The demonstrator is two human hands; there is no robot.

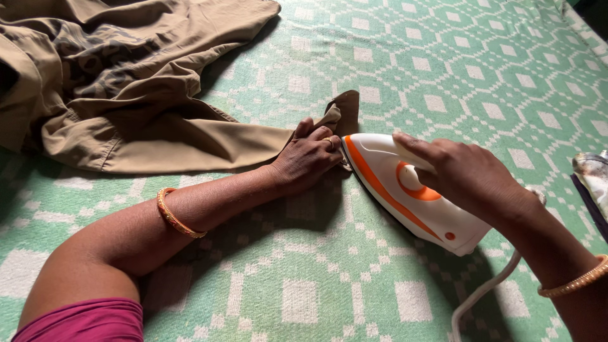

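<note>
Our left hand (308,158) pins the cloth (126,95) flat on the blanket (443,63) while our right hand (465,174) grips the iron (405,196) at its tip.

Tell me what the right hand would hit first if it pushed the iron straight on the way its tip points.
The right hand grips the white and orange iron, whose tip points up-left. First in that line is probably the left hand, pinning the khaki garment's cuff just ahead.
</note>
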